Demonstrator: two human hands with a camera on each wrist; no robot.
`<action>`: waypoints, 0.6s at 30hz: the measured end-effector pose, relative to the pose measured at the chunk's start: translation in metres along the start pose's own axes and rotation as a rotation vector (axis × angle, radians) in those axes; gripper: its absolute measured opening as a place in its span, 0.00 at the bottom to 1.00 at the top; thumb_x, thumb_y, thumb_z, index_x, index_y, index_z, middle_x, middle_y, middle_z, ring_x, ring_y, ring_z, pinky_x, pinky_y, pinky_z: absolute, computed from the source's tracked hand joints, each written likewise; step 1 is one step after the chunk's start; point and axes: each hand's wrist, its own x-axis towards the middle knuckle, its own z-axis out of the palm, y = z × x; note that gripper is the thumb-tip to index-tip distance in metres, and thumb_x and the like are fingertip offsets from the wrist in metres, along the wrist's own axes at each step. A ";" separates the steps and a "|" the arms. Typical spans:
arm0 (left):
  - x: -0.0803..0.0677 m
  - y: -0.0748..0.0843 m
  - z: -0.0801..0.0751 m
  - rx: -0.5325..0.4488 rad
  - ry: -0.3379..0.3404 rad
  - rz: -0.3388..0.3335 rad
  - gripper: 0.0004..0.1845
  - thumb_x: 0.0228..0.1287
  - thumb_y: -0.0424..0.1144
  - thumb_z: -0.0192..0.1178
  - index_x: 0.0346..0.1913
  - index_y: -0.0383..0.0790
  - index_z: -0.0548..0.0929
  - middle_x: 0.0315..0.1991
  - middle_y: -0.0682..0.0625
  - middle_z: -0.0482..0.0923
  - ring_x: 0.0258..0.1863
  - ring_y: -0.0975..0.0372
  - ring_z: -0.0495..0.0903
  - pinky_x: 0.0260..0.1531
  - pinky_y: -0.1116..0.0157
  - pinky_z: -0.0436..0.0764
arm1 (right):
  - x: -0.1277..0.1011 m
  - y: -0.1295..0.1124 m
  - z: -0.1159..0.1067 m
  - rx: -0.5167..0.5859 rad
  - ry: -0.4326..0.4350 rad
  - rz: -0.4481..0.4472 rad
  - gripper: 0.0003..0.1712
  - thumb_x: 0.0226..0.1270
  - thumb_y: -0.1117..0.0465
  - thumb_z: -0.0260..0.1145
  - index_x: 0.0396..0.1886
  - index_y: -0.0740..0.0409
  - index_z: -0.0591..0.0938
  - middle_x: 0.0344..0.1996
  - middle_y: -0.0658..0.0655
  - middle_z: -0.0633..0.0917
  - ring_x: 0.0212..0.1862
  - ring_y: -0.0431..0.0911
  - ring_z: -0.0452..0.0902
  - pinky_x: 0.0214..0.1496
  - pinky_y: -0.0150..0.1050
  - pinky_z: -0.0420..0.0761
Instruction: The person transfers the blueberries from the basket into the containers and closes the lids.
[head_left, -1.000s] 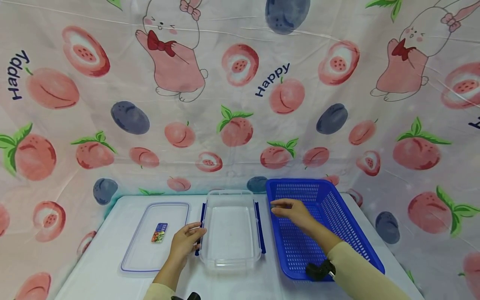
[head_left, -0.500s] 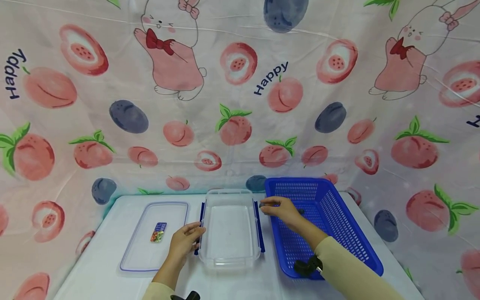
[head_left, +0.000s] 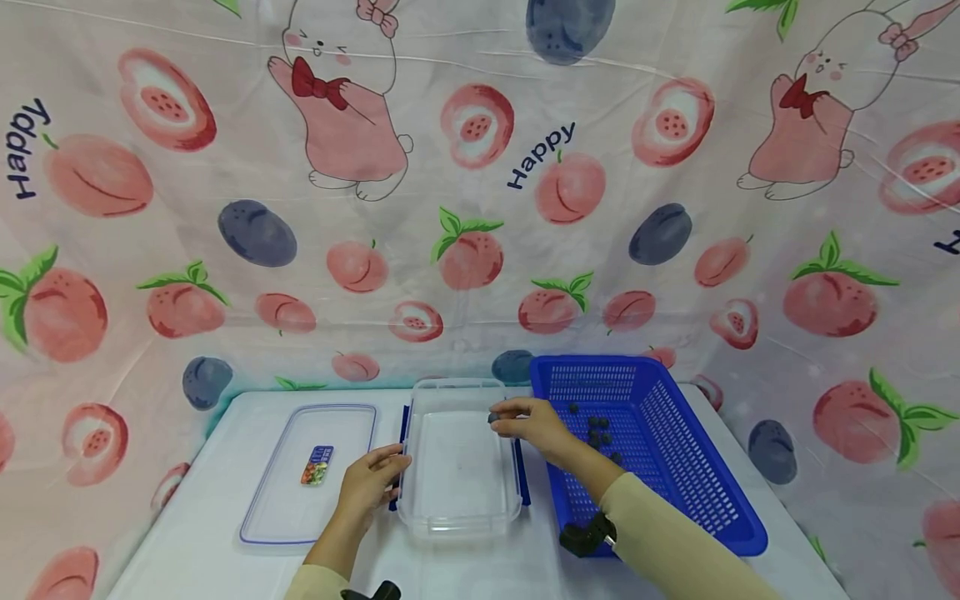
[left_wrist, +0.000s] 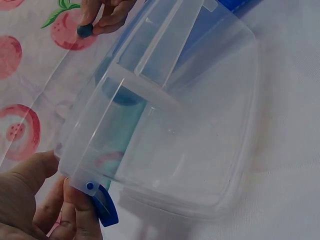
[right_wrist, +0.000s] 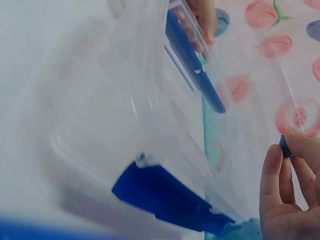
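Note:
My right hand (head_left: 536, 425) pinches a small dark blueberry (left_wrist: 85, 31) between thumb and fingertips, over the right rim of a clear plastic container (head_left: 459, 467). The container stands open-topped, its blue side latches (right_wrist: 165, 197) hanging down. At its left side my left hand (head_left: 367, 483) grips the edge, thumb on the rim and fingers by the left latch (left_wrist: 105, 206). Several more dark blueberries (head_left: 594, 422) lie in the blue basket (head_left: 716, 475) to the right, partly hidden behind my right wrist.
A clear lid (head_left: 277, 512) with a blue rim and a small printed label (head_left: 317, 465) lies flat left of the container. All stand on a white table (head_left: 195, 517). A fruit-patterned cloth (head_left: 465, 192) hangs close behind the table.
My right hand has moved left from over the basket to the container's right rim, carrying the blueberry. More blueberries in the basket now show. The left hand stays put.

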 end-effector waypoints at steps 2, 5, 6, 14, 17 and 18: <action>0.001 -0.001 0.000 -0.007 -0.004 -0.002 0.24 0.62 0.41 0.68 0.59 0.32 0.79 0.40 0.52 0.84 0.34 0.64 0.79 0.26 0.71 0.81 | 0.001 0.000 0.006 -0.001 0.000 -0.001 0.19 0.62 0.67 0.70 0.52 0.68 0.83 0.40 0.59 0.81 0.39 0.44 0.83 0.49 0.41 0.84; 0.002 -0.002 0.000 -0.020 -0.009 -0.005 0.24 0.62 0.40 0.68 0.59 0.32 0.79 0.39 0.53 0.83 0.34 0.64 0.78 0.26 0.71 0.81 | 0.003 0.001 0.014 -0.005 0.000 0.002 0.18 0.61 0.67 0.71 0.51 0.68 0.83 0.39 0.59 0.80 0.38 0.44 0.83 0.49 0.42 0.84; 0.002 -0.002 0.000 -0.025 -0.010 -0.006 0.24 0.62 0.40 0.68 0.59 0.32 0.79 0.38 0.53 0.83 0.34 0.64 0.78 0.26 0.71 0.81 | 0.004 0.001 0.017 -0.009 -0.002 0.003 0.18 0.61 0.67 0.71 0.51 0.68 0.83 0.40 0.59 0.80 0.38 0.44 0.84 0.49 0.43 0.84; 0.004 -0.004 0.001 -0.048 -0.015 -0.013 0.25 0.62 0.39 0.68 0.59 0.32 0.79 0.39 0.52 0.83 0.33 0.64 0.77 0.25 0.72 0.80 | 0.008 0.006 0.035 0.010 0.001 0.050 0.17 0.60 0.69 0.72 0.50 0.67 0.84 0.38 0.58 0.79 0.43 0.52 0.86 0.49 0.42 0.84; 0.005 -0.004 0.001 -0.054 -0.016 -0.015 0.25 0.62 0.39 0.67 0.59 0.32 0.78 0.39 0.51 0.83 0.33 0.64 0.76 0.25 0.72 0.80 | 0.008 0.007 0.040 0.014 0.006 0.058 0.18 0.59 0.70 0.71 0.50 0.69 0.83 0.38 0.59 0.79 0.43 0.53 0.86 0.51 0.45 0.84; 0.005 -0.004 0.002 -0.056 -0.016 -0.016 0.25 0.62 0.39 0.67 0.60 0.32 0.78 0.39 0.51 0.83 0.33 0.64 0.76 0.25 0.72 0.80 | 0.008 0.006 0.041 0.014 0.006 0.058 0.18 0.60 0.69 0.71 0.51 0.70 0.83 0.38 0.59 0.79 0.43 0.54 0.86 0.51 0.46 0.84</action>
